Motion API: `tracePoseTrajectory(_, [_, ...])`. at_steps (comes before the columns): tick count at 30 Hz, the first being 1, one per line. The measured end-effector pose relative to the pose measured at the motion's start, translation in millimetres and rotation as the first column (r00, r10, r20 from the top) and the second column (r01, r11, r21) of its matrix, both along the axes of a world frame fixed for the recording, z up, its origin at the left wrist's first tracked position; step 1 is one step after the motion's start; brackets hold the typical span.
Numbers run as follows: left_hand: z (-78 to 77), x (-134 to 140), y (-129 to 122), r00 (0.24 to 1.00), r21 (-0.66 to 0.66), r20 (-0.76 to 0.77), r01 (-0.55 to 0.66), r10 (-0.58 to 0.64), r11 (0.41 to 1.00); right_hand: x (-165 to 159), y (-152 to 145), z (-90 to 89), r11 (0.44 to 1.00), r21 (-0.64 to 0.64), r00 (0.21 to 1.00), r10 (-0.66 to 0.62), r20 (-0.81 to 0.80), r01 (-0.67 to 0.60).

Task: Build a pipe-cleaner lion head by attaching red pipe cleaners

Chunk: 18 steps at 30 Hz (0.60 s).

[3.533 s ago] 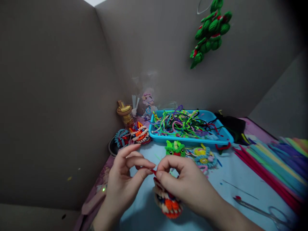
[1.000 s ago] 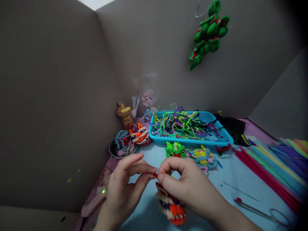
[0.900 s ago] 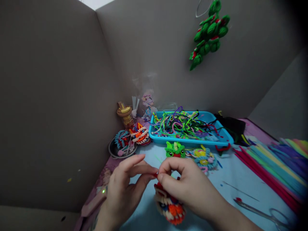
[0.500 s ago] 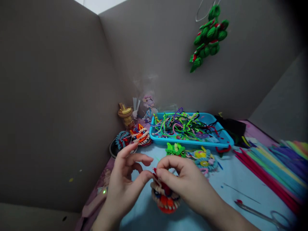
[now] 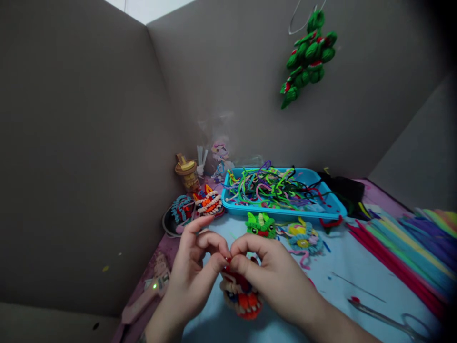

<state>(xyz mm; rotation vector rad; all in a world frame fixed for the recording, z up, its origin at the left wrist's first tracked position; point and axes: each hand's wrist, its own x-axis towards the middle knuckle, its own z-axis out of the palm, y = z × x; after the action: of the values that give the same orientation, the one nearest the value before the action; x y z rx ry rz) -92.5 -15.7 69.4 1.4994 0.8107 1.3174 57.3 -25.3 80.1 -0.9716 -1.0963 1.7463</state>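
My left hand and my right hand meet fingertip to fingertip at the centre, both pinching a red pipe cleaner. Just below the pinch hangs or rests a pipe-cleaner figure in red, orange, cream and dark blue; my right fingers partly cover its top. Whether it touches the table, I cannot tell. Beyond my right hand lies a green pipe-cleaner figure with black eyes. Beside that is a blue and yellow one with a pink strand.
A blue tray of tangled pipe-cleaner pieces stands at the back. On the right lie bundled pipe cleaners, scissors and a thin needle-like rod. A glue gun is at left, and a green figure hangs above.
My left thumb and index finger have closed, coming together with my right fingertips at the red pipe cleaner. The figure beneath has shifted slightly left.
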Motion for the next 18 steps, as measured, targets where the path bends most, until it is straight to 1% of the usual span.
tracePoseTrajectory(2, [-1.0,-0.5,-0.1,0.999,0.04,-0.03,-0.015,0.016,0.999,0.8,0.7,0.6,0.999,0.028,0.999,-0.019,0.038,0.018])
tracePoseTrajectory(5, [-1.4,-2.9,1.2,0.994,0.1,-0.08,-0.061,0.069,0.993,1.7,3.5,2.1,0.998,0.063,0.995,-0.011,0.101,0.005])
tracePoseTrajectory(9, [-0.5,-6.3,3.9,0.987,0.104,-0.092,-0.121,0.131,0.987,0.0,7.4,1.5,0.996,0.093,0.991,-0.024,0.132,0.011])
tracePoseTrajectory(11, [-0.3,-6.9,4.2,0.987,0.093,-0.088,-0.124,0.132,0.988,-0.9,8.3,0.9,0.991,0.133,0.989,-0.05,0.142,0.031])
tracePoseTrajectory(15, [-0.8,-6.0,3.4,0.99,0.075,-0.097,-0.091,0.098,0.993,-1.5,7.8,1.0,0.968,0.239,0.977,-0.123,0.173,0.079])
tracePoseTrajectory(16, [-0.8,-5.6,3.1,0.99,0.077,-0.104,-0.085,0.093,0.993,-1.8,7.4,0.7,0.969,0.233,0.979,-0.124,0.164,0.084])
tracePoseTrajectory(18, [-0.5,-4.9,3.0,0.988,0.084,-0.122,-0.08,0.09,0.993,-2.8,6.4,-1.2,0.982,0.175,0.987,-0.095,0.132,0.071])
